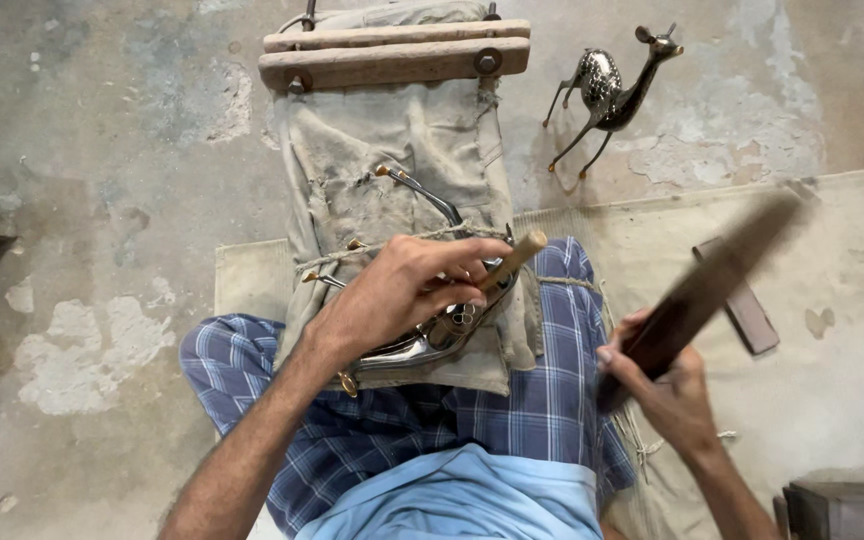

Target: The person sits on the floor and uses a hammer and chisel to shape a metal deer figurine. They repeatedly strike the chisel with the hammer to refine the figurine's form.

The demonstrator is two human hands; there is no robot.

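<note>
My left hand [402, 290] grips a small wooden-handled punch [514, 256] and presses it against a shiny metal deer figure [430, 340] lying on a cloth-covered block [392, 150] between my knees. The figure's thin legs with brass tips [422, 190] stick out toward the far side. My right hand [667, 385] holds a dark wooden bat [707, 285] raised and blurred to the right of the figure, apart from the punch. I sit cross-legged in a blue checked cloth.
A finished metal deer figure [607, 90] stands on the concrete floor at the upper right. Two wooden bars [392, 55] with bolts clamp the cloth at the far end. A flat dark bar [742, 300] lies on the mat at right; a dark block [847, 508] sits bottom right.
</note>
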